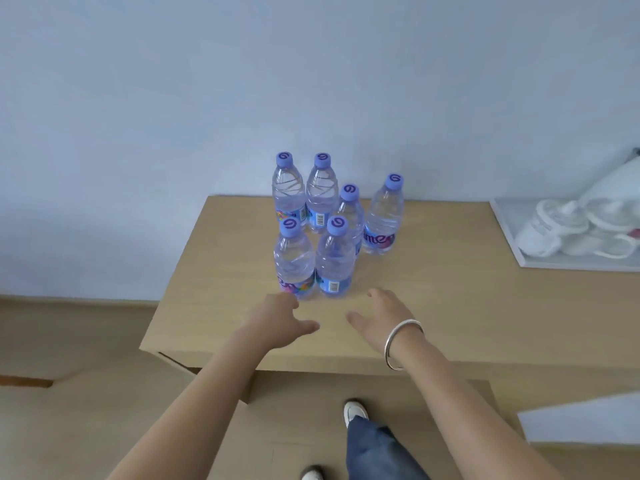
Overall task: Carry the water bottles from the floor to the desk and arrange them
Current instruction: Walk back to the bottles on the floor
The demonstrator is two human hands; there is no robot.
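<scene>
white tray (512,237) holding what may be white cloth (575,230).

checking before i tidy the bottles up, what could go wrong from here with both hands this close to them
1. The six bottles stand upright and packed close on the desk. The left hand is right at the base of the front left bottle, so a nudge could tip it into the ones behind.

2. The far right bottle stands apart from the group; reaching past the front right bottle with the right hand might knock that one over.
</scene>
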